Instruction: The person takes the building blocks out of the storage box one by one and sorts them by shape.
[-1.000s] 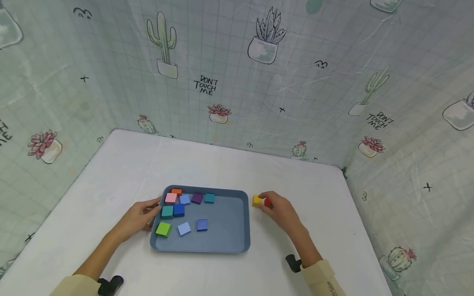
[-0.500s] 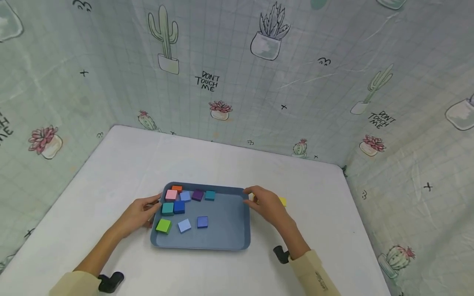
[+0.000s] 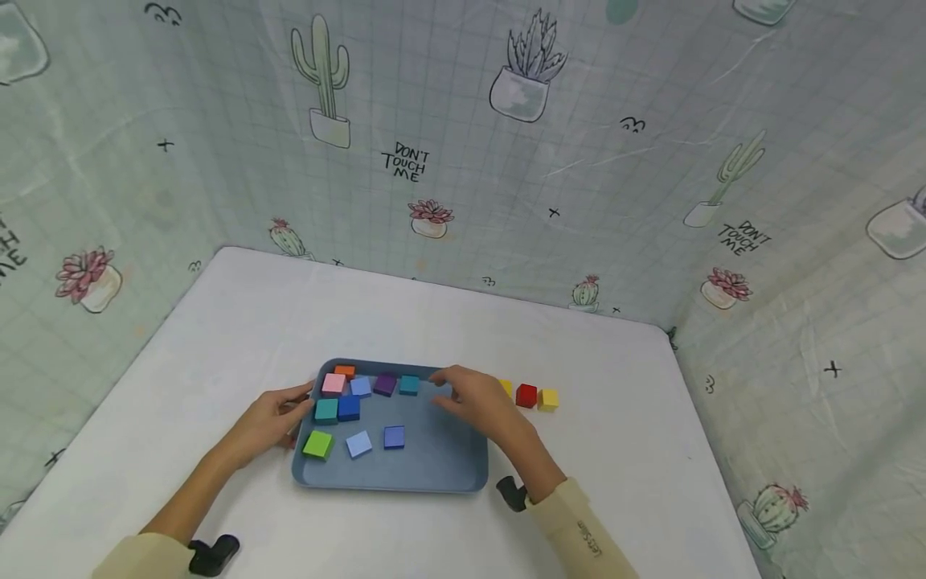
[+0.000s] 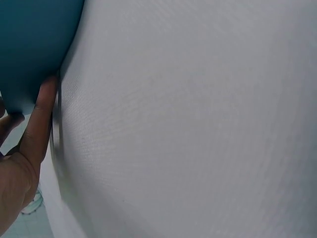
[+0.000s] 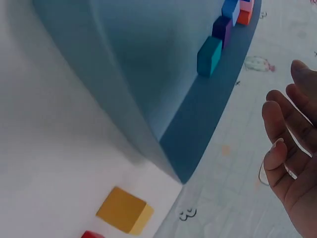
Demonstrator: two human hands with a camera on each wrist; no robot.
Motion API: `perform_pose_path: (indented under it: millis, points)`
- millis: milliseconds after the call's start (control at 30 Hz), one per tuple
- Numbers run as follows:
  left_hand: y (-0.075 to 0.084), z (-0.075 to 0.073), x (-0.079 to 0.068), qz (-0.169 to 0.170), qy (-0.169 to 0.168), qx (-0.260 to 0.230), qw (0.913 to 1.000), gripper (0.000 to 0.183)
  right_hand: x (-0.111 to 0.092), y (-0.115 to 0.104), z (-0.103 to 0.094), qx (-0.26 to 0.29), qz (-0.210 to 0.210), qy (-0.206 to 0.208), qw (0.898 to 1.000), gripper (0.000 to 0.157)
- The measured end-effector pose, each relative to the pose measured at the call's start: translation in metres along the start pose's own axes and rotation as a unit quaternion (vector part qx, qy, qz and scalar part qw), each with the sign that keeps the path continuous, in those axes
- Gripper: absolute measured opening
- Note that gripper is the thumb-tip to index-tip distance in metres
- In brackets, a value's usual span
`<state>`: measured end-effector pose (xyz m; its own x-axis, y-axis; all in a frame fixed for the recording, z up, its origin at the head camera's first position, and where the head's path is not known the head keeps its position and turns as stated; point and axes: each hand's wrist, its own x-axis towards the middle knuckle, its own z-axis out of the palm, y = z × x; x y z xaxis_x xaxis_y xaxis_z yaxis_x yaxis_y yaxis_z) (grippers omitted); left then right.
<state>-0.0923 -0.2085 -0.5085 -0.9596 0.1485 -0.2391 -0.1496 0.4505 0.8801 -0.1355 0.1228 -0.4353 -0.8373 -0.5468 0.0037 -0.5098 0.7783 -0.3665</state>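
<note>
A blue-grey tray (image 3: 434, 470) lies on the white table with small coloured blocks inside. At its left rim my left hand (image 3: 268, 418) grips the edge; in the left wrist view, fingers (image 4: 39, 124) press against the tray's outer wall. My right hand (image 3: 481, 402) hovers over the tray's right part, fingers loosely bent, holding nothing. Closest to those fingertips is a teal block (image 3: 409, 386), with a purple block (image 3: 385, 385) to its left. Just right of the tray, a yellow block (image 5: 124, 210) shows in the right wrist view, partly hidden by my hand in the head view.
On the table right of the tray sit a red block (image 3: 526, 396) and another yellow block (image 3: 548, 400). Inside the tray, a green block (image 3: 318, 445), a pink block (image 3: 333, 384) and several blue ones stand mostly to the left. A patterned cloth (image 3: 463, 161) surrounds the table.
My right hand has moved left from the yellow and red blocks, across the tray's right rim, to above the tray. Those blocks stay on the table. The left hand keeps its place.
</note>
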Motion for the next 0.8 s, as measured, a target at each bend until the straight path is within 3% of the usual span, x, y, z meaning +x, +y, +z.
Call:
perform_pose_path:
  millis: [467,800]
  points:
    - [0.003,0.000,0.000,-0.003,-0.007,-0.010,0.9999,0.059,0.015,-0.016,0.011,-0.012,-0.054,-0.019,0.998,0.036]
    - [0.004,0.000,-0.001,-0.002,-0.013,-0.016,0.9998,0.060,0.023,-0.027,0.024,-0.026,-0.064,-0.033,0.997,0.038]
